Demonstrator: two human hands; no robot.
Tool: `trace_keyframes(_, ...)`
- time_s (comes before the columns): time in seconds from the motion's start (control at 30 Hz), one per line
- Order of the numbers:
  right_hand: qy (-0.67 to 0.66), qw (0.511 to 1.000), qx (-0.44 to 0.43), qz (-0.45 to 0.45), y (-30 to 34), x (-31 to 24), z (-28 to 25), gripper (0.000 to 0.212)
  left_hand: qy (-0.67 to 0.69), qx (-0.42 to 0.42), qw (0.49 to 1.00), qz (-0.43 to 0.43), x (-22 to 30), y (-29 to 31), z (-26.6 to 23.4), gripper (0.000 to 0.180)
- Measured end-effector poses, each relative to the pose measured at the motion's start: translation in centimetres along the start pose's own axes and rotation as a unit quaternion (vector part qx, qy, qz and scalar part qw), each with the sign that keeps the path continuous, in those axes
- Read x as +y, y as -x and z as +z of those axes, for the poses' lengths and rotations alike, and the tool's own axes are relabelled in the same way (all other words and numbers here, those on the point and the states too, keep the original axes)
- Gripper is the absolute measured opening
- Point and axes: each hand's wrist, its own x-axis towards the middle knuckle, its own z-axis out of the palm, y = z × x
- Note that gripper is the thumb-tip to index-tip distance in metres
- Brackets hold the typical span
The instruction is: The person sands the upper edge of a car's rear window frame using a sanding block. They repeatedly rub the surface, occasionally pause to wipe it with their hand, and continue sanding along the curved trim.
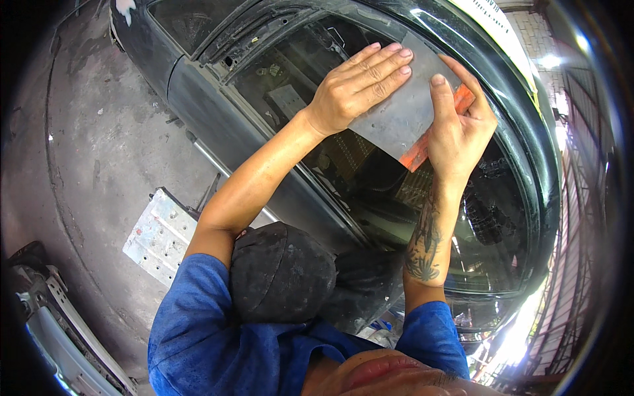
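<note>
A thin, flat grey sheet is held up in front of a dark car's side window. An orange-red strip with grey smears shows along its right edge, partly covered by my fingers. My left hand lies palm down across the sheet's left side, fingers stretched out flat and close together; its thumb is hidden. At the right edge, my right hand grips the sheet, thumb on the near face and fingers curled round behind. The sheet tilts, and its lower corner points toward me.
The car's door has a dull, scuffed finish, and its glass spreads below the sheet. A perforated white metal plate lies on the stained concrete floor. Loose car parts stand at the lower left. My dark-clad knee juts up below my hands.
</note>
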Motion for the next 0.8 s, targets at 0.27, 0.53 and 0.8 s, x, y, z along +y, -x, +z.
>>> trace_keyframes(0.27, -0.02, 0.998, -0.003, -0.056, -1.2, 0.9, 1.9, 0.021, -0.049, 0.006, 0.999, 0.0, -1.2, 0.1, -1.0, 0.038)
trace_keyframes(0.53, 0.006, 0.998, -0.018, -0.057, -1.7, 0.1, 2.3, 0.02, -0.047, 0.034, 0.998, 0.001, -1.6, 0.1, -0.9, 0.038)
trace_keyframes(0.8, 0.064, 0.997, 0.005, -0.047, -2.1, -0.5, 2.9, 0.019, -0.037, 0.042, 0.998, -0.003, -1.8, 0.6, -0.7, 0.036)
